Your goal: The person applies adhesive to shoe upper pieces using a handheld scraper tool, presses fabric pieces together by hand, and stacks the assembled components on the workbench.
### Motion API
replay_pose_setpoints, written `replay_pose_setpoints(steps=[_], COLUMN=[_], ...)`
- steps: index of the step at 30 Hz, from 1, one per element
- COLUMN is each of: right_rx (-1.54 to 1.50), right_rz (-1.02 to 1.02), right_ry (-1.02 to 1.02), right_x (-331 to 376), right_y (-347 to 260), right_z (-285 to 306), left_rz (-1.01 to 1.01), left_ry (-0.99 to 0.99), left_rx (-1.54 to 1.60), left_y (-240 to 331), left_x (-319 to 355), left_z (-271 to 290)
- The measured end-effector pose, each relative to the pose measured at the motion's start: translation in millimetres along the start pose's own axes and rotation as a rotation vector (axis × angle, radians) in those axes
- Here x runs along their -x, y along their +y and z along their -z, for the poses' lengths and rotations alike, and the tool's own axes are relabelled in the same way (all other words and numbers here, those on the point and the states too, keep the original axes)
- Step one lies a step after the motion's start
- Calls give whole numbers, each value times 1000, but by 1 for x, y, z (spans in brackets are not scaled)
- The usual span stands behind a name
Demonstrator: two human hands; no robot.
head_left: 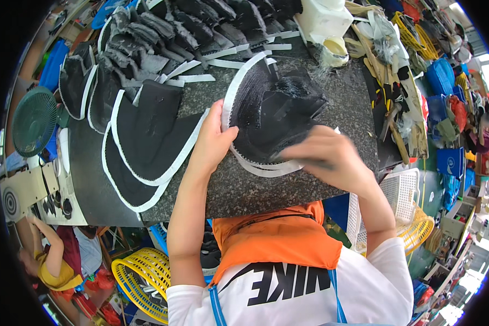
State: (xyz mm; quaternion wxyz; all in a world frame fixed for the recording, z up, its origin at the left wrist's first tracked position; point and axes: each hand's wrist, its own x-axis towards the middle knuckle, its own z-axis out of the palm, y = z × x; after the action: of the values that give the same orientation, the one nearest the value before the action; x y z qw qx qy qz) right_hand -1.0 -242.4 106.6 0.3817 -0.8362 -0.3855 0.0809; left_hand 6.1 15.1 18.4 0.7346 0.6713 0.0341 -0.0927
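At the centre of the frame a black shoe upper with a white toothed edge strip [266,117] lies on the dark speckled bench [288,182]. The left hand [214,138] grips its left rim, fingers curled over the strip; the right hand [326,155] is blurred, pressing on the lower edge, whether clamped I cannot tell. More black uppers [146,127] lie stacked at left. A white mesh basket [402,193] at lower right and a yellow wire basket [141,277] at lower left show nothing clear inside.

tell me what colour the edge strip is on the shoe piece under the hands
White, around a black shoe upper; the head view shows it best.
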Motion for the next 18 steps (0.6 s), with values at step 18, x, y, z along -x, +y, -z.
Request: replay_pose_setpoints(steps=[18], right_rx=[483], right_rz=[-428], right_ry=[782], right_x=[51], right_y=[26], right_z=[19], left_rz=[62], left_ry=[-46], left_rx=[-32], left_y=[8], left_x=[-8], left_z=[3])
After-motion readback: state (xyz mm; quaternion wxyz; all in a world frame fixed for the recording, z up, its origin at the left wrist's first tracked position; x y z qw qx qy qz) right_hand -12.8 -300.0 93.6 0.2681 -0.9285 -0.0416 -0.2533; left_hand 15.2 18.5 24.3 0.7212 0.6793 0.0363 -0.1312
